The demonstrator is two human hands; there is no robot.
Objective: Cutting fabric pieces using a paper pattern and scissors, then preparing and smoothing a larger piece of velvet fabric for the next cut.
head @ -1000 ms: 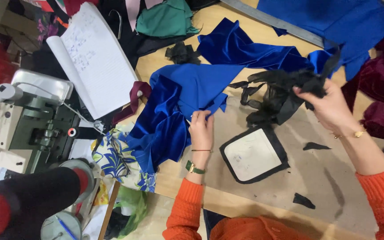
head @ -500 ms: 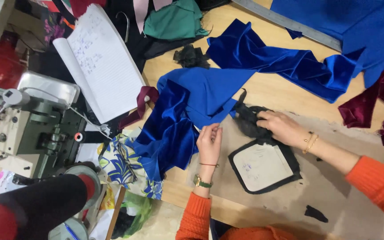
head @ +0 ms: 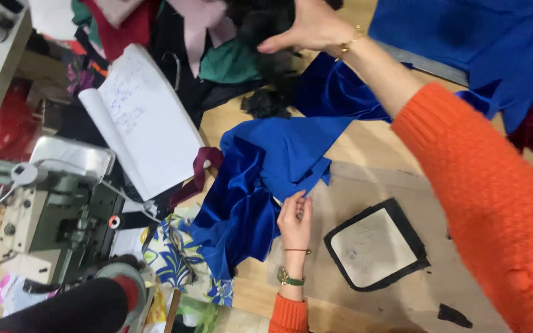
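The left hand (head: 295, 217) lies palm down on the table, wrist straight, fingers held together and pointing away from the person. Its fingertips (head: 297, 198) press on the near edge of the blue cloth (head: 266, 185), which spreads out beyond and to the left of the hand in shiny folds. A green watch (head: 290, 277) and a thin red band circle the wrist, and an orange cuff shows just behind them.

The right hand (head: 303, 28) is stretched far forward across the table, the arm in its orange sleeve (head: 488, 185) running diagonally from the lower right. The fingers are curled down and the thumb juts left, gripping black fabric (head: 260, 24) at the far pile of clothes; a gold bracelet sits at the wrist.

Just right of the left hand lies a white panel (head: 374, 245) with a black border. To its left, beyond the blue cloth, a floral cloth (head: 174, 259), an open notebook (head: 143, 123) and a sewing machine (head: 50, 209) stand.
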